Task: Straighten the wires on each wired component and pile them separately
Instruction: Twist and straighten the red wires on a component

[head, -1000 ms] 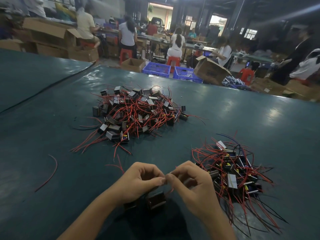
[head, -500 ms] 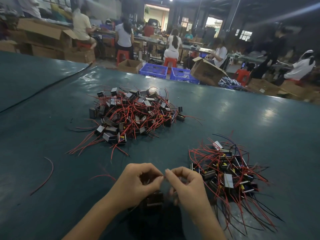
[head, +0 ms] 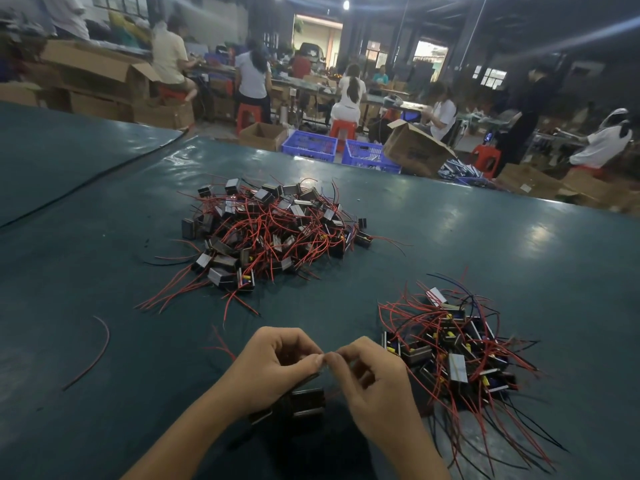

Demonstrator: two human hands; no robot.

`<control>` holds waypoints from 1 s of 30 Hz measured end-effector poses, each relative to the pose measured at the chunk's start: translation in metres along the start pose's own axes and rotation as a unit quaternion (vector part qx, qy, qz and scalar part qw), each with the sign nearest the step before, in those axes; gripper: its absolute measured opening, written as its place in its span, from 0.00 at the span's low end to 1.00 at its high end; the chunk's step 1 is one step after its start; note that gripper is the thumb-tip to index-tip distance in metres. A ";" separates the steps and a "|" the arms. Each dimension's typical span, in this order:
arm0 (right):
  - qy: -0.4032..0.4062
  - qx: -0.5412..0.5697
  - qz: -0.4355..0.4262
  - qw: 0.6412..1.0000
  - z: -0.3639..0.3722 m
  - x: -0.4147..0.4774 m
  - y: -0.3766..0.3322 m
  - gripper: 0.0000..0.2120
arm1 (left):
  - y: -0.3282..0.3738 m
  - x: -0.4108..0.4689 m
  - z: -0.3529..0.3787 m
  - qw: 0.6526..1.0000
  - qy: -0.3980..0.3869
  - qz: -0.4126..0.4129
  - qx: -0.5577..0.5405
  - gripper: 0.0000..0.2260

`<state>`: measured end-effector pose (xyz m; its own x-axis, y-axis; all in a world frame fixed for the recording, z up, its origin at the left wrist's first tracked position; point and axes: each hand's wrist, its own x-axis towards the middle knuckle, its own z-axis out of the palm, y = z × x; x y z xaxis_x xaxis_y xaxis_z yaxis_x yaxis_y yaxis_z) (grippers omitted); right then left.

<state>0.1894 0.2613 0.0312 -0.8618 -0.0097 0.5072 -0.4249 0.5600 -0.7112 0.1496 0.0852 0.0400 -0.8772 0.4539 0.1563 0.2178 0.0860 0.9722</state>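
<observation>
While one piece is worked, two heaps sit on the dark green tabletop [head: 104,393].
Left hand [head: 273,368], right hand [head: 375,388]: fingers [head: 311,361] curled, tips meeting, pinching a lead of the small black box-shaped wired component [head: 306,400] just beneath. Large tangled red-wired heap [head: 273,230] beyond looks unsorted; smaller right heap [head: 450,348] probably done. Most remains.

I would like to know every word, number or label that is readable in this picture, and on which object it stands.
No text here can be read.
Cardboard box: dark print on its side, too blurred to read.
Components in the far pile and the near pile: pale faces, too small to show any marking.
</observation>
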 end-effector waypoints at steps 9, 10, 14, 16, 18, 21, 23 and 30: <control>-0.097 0.224 0.348 0.905 0.003 -0.001 -0.011 0.15 | -0.008 -0.004 -0.003 0.957 0.012 0.140 0.256 0.05; -0.096 0.242 0.341 0.903 0.000 -0.001 -0.013 0.14 | -0.006 -0.004 -0.004 0.962 0.014 0.137 0.236 0.03; -0.116 0.245 0.220 0.937 -0.011 0.000 -0.017 0.03 | -0.001 0.001 -0.012 0.992 0.015 0.071 0.103 0.07; -0.094 0.163 0.132 0.973 -0.013 -0.001 -0.014 0.04 | 0.000 0.001 -0.014 0.997 -0.002 0.043 0.067 0.10; -0.067 0.094 0.066 0.991 -0.009 -0.002 -0.013 0.03 | 0.000 0.001 -0.015 0.998 -0.025 0.030 0.047 0.08; -0.050 0.091 0.055 0.993 -0.006 -0.002 -0.013 0.07 | 0.000 0.001 -0.014 0.999 -0.042 0.023 0.021 0.04; -0.044 0.095 0.047 0.993 -0.005 -0.002 -0.012 0.06 | 0.000 0.001 -0.014 0.999 -0.043 0.020 0.011 0.03; -0.047 0.189 0.220 0.956 -0.001 0.000 -0.020 0.09 | 0.000 -0.004 -0.012 0.995 -0.054 0.054 0.057 0.03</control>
<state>0.1986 0.2513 0.0458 -0.9937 0.0727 0.0856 -0.0707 0.1873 -0.9797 0.1478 0.0734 0.0418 -0.7965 0.5581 0.2325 0.3603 0.1293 0.9238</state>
